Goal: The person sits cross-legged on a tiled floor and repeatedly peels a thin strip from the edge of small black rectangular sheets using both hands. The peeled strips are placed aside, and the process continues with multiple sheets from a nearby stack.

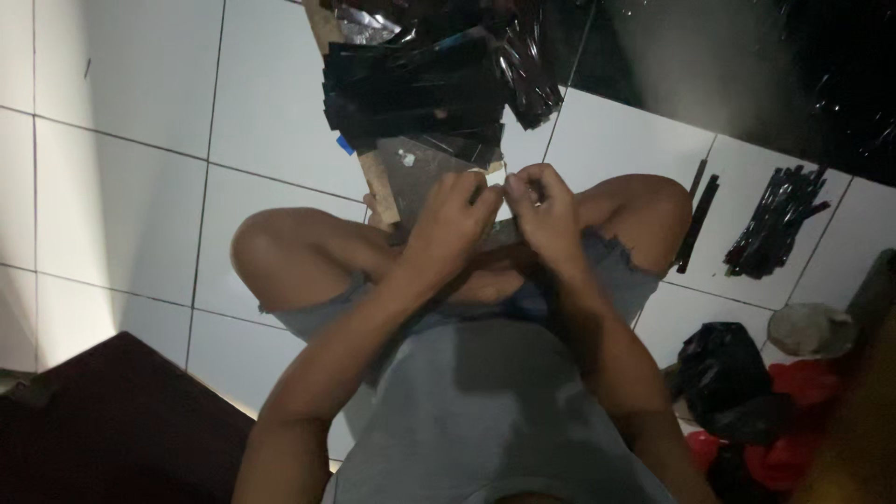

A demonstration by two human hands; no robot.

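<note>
Pinched between both hands, a clear sleeve lies over the lap: left hand grips its near edge, right hand closes thumb and fingers on the same edge, touching the left. It looks like the mouth is being worked open or folded. Behind it, black sleeves pile on a board on the floor.

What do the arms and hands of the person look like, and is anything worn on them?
Both arms are bare from the upper arm down to the hands; no sleeve reaches the elbows. The left hand and the right hand wear no gloves. No watch, bracelet or ring can be seen, though the dim light could hide a small one. The person wears a grey top and frayed denim shorts.
</note>
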